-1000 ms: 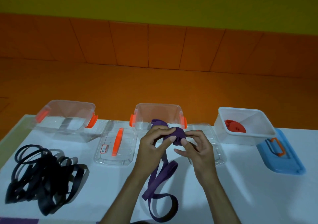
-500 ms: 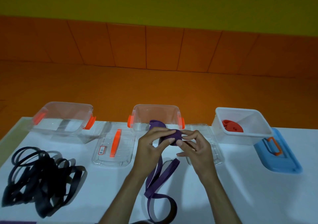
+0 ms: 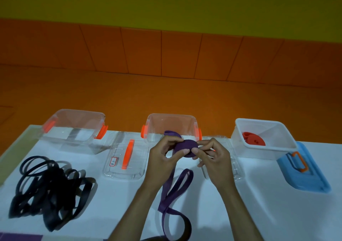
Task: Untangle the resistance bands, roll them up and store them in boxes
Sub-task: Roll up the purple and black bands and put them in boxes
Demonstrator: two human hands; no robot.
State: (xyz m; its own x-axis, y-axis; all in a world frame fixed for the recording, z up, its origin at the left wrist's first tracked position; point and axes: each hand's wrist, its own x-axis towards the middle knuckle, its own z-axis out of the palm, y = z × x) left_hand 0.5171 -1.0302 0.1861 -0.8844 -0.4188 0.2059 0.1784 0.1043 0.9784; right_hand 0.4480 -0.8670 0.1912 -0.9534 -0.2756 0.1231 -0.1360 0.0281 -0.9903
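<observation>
Hands, left [image 3: 162,159] & right [image 3: 212,159], both w/ fingers [image 3: 199,143] pinching half-rolled purple band [image 3: 185,147] above tabletop [image 3: 259,194], tail trailing near, black bands [image 3: 48,189] far left.

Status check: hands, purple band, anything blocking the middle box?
Left hand and right hand both pinching purple band, partly rolled, tail loose on table. Middle clear box open behind it, nothing in the way. Black bands tangled, far left.
</observation>
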